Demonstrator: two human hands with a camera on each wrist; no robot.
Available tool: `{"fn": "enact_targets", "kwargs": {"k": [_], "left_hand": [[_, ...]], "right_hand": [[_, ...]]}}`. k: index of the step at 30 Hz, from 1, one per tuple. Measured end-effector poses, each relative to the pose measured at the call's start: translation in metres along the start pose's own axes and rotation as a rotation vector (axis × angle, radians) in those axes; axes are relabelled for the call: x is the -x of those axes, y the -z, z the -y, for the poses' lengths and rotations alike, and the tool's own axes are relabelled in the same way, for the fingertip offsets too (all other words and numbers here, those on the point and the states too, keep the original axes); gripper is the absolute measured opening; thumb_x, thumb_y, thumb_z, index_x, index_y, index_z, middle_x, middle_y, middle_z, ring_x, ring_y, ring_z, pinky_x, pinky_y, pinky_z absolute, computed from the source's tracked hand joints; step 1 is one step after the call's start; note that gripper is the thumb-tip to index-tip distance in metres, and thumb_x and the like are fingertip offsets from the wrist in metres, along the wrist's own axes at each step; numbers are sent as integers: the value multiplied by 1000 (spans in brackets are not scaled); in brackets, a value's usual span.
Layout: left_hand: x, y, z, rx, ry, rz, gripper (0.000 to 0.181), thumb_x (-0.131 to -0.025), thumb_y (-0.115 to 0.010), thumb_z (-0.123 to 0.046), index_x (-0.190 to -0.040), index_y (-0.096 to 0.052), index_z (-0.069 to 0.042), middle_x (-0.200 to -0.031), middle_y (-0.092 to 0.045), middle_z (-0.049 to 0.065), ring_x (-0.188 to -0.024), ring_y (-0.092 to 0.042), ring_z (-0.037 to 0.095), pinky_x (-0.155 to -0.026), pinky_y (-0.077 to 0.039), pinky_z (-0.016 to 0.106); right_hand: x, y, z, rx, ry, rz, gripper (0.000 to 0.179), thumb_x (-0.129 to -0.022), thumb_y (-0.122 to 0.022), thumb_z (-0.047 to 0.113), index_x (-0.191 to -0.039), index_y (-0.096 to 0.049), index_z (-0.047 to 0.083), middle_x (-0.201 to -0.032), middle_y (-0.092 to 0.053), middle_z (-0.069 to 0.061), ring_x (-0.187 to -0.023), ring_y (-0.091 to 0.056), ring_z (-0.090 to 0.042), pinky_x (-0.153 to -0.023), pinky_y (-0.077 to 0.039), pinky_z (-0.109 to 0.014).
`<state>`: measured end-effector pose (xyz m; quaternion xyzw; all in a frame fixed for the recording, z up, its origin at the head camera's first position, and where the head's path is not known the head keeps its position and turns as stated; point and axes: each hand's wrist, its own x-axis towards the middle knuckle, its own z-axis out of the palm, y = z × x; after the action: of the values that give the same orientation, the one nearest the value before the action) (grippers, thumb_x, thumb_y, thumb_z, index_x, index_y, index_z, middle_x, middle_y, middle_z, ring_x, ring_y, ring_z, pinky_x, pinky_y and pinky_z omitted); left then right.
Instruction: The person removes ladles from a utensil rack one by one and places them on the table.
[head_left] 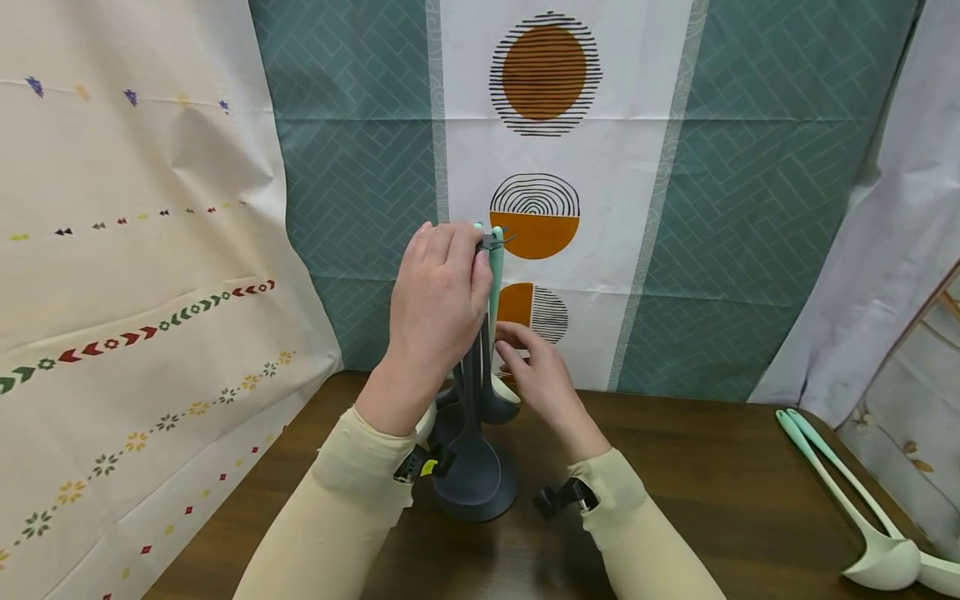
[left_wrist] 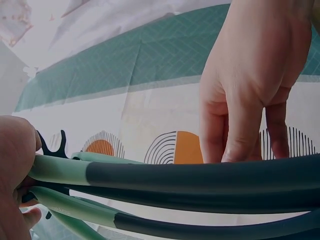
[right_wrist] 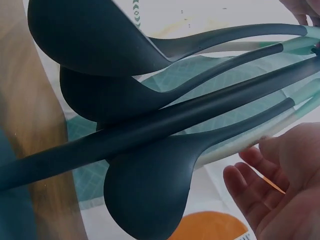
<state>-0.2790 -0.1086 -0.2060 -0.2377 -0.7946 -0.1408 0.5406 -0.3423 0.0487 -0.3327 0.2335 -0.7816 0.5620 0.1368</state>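
Note:
A dark rotating-style utensil stand stands on the table, with hooks at its top. Around its pole hang several dark utensils with mint handle ends, among them a ladle and a round-bowled utensil. My left hand grips the top of the stand, its fingers wrapped over the hook end and partly hiding it. At the stand's right side, my right hand has loosely bent fingers. Its thumb tip touches or nearly touches a pale handle; contact is unclear.
Two pale mint utensils, a ladle and another cut off by the frame, lie at the table's right edge. Patterned cloths hang behind and beside the brown table.

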Motion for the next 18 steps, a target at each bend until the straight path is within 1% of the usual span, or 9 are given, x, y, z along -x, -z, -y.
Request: {"fn": "enact_targets", "kwargs": {"k": [3,6,9,13,18], "left_hand": [[0,-1,0,-1,0,2,28,-114,-51,-17,-127,-68,2,-125,-70,20,-124,-63,39,-130,-34,51],[0,-1,0,-2,-1,4,29,-114,-51,-17,-127,-67,2,-126,-69,21,-124,-63,39,-130,-34,51],[0,-1,0,-4,-1,6,28,-114,-51,-17,-126,-67,2,-126,-69,21,-125,-62,39,-130,-34,51],[0,0,0,-9,0,10,28,-114,-51,-17,-126,-67,2,-125,-69,20,-125,-62,39,-130,-34,51],[0,0,-1,-8,-1,9,28,-114,-51,-17,-126,-67,2,-124,-69,20,-124,-62,39,-129,-34,51]], "right_hand": [[-2,-2,-2,-31,8,5,31,-113,-64,16,-143,-72,12,-125,-74,-8,-117,-71,-35,-96,-64,-50],[-3,-4,-1,-36,6,6,29,-113,-64,15,-141,-73,11,-120,-74,-9,-111,-74,-39,-95,-65,-50],[-4,-4,-1,-29,-7,7,29,-113,-64,15,-140,-73,12,-117,-73,-8,-104,-76,-38,-93,-65,-47],[-4,-4,0,-31,-17,12,28,-113,-64,15,-140,-73,12,-115,-73,-9,-101,-77,-39,-90,-66,-44],[-6,-5,1,-45,-19,13,27,-113,-65,14,-137,-74,10,-111,-73,-9,-96,-76,-37,-88,-66,-45]]}}
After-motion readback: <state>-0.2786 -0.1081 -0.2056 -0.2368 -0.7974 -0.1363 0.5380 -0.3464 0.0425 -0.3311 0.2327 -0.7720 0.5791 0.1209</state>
